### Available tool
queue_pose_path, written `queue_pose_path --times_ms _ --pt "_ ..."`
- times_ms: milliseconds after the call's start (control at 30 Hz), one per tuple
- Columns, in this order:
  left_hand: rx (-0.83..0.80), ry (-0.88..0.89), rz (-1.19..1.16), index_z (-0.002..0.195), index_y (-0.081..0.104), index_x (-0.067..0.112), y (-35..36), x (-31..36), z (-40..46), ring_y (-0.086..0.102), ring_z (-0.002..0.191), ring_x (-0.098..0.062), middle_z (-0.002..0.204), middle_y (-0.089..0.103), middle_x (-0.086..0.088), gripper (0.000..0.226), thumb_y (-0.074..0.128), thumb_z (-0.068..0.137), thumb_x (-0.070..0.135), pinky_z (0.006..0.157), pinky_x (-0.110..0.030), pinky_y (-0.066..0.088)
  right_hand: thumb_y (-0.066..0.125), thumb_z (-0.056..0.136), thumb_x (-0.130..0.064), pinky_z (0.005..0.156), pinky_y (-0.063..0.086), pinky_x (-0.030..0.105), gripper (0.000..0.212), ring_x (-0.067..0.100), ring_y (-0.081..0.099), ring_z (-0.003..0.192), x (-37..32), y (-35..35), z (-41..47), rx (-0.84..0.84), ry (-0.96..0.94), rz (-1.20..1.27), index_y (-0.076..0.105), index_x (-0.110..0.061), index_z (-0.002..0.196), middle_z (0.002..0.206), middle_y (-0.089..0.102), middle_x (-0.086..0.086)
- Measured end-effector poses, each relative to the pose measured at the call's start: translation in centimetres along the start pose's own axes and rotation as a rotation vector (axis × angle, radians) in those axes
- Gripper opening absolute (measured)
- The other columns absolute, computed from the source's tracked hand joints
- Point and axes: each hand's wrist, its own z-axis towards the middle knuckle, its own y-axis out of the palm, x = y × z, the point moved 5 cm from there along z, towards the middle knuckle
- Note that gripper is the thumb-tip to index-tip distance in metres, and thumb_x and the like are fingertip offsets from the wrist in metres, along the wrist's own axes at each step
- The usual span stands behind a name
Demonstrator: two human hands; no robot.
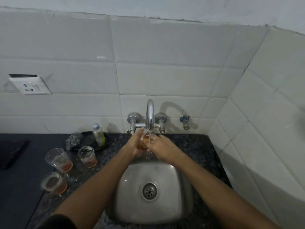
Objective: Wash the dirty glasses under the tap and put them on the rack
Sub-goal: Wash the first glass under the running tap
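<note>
Resting between left hand (pixel 135 144) and right hand (pixel 162 146), glass (pixel 146 140).

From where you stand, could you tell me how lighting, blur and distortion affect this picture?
Head view: dim, flat light; the tap throws a curved shadow on the tiles to its right; wide-angle bending bows the tile lines; the glass under the stream is soft, half hidden by both hands; the nearest dirty glass is blurred.

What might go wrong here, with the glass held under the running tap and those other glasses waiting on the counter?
The glass is wet and gripped between the left hand and right hand over the steel sink; a slip could chip it.

It sits close under the tap, so lifting it carelessly could knock the spout.

Three dirty glasses stand near the left forearm, and one of them could easily be toppled.
</note>
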Motion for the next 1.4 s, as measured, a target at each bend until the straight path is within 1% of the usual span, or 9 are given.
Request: queue_pose_path --times_ms 167,367,533,700,833,1033,1167,1300,1400 --pt "0.004 0.088 -0.075 0.06 0.074 0.009 0.4 -0.1 0.3 0.067 0.056 -0.017 0.064 0.067 -0.006 0.056 0.039 0.104 0.019 0.053 -0.026 0.055 0.048 0.104 -0.041 0.094 0.056 0.048 0.039 0.029 0.065 0.114 -1.0 0.6 0.6 0.057 0.237 0.323 0.059 -0.016 0.132 0.128 0.066 0.012" --pt "0.062 0.006 -0.014 0.087 0.072 0.004 -0.6 -0.3 -0.3 0.066 0.07 -0.025 0.078 0.071 -0.013 0.04 0.048 0.103 0.032 0.072 -0.038 0.054 0.065 0.098 -0.024 0.095 0.054 0.045 0.032 0.025 0.06 0.122 0.5 1.0 -1.0 0.068 0.024 0.045 0.065 -0.016 0.129 0.132 0.065 0.009" --pt "0.104 0.152 -0.085 0.089 0.065 0.008 0.2 -0.1 -0.3 0.066 0.062 -0.019 0.074 0.067 -0.007 0.023 0.052 0.099 0.024 0.058 -0.03 0.057 0.057 0.106 -0.029 0.099 0.055 0.038 0.03 0.012 0.067 0.11 -0.5 1.6 -1.2 0.183 0.442 0.722 0.068 -0.019 0.131 0.121 0.072 0.0" --pt "0.037 0.125 -0.025 0.106 0.073 0.0 0.3 -0.1 -0.6 0.071 0.079 -0.027 0.091 0.074 -0.014 0.038 0.062 0.099 0.036 0.074 -0.038 0.057 0.059 0.104 -0.03 0.1 0.052 0.029 0.03 0.008 0.065 0.114 0.0 1.2 -2.1 0.14 0.315 0.611 0.068 -0.025 0.132 0.126 0.07 -0.004" --pt "0.136 0.202 -0.105 0.116 0.065 0.003 -0.9 0.2 -0.3 0.068 0.076 -0.025 0.09 0.067 -0.012 0.053 0.078 0.077 0.036 0.07 -0.038 0.059 0.054 0.108 -0.033 0.07 0.06 0.035 0.025 0.001 0.066 0.072 -0.7 1.0 -1.5 0.177 0.539 0.896 0.072 -0.019 0.12 0.094 0.073 -0.003" --pt "0.032 0.051 -0.035 0.083 0.067 0.007 -0.4 -0.3 -1.1 0.067 0.058 -0.018 0.068 0.068 -0.006 0.036 0.052 0.104 0.031 0.051 -0.026 0.055 0.055 0.105 -0.031 0.093 0.056 0.036 0.034 0.02 0.068 0.108 -1.6 0.6 -1.0 0.069 0.267 0.427 0.058 -0.017 0.136 0.125 0.068 0.006" --pt "0.058 0.16 -0.091 0.077 0.068 0.009 -0.5 -0.3 -1.5 0.067 0.063 -0.019 0.073 0.065 -0.008 0.035 0.049 0.102 0.025 0.064 -0.032 0.054 0.052 0.107 -0.029 0.085 0.056 0.03 0.03 0.012 0.069 0.094 -2.7 0.2 0.2 0.154 0.426 0.723 0.068 -0.012 0.126 0.11 0.073 0.004" --pt "0.003 0.126 -0.087 0.08 0.07 0.009 -0.2 -0.1 -1.7 0.066 0.068 -0.019 0.077 0.066 -0.007 0.036 0.048 0.103 0.027 0.067 -0.031 0.055 0.047 0.109 -0.032 0.078 0.055 0.043 0.035 0.033 0.07 0.095 -2.9 -0.9 0.4 0.081 0.252 0.228 0.058 -0.007 0.132 0.109 0.071 0.017" --pt "0.006 0.158 -0.076 0.082 0.073 0.008 -0.4 0.6 -1.6 0.067 0.074 -0.022 0.085 0.066 -0.01 0.036 0.048 0.101 0.024 0.076 -0.034 0.053 0.05 0.108 -0.034 0.078 0.057 0.046 0.031 0.031 0.069 0.092 -2.4 -0.7 -0.1 0.124 0.279 0.325 0.061 -0.008 0.121 0.107 0.071 0.014"
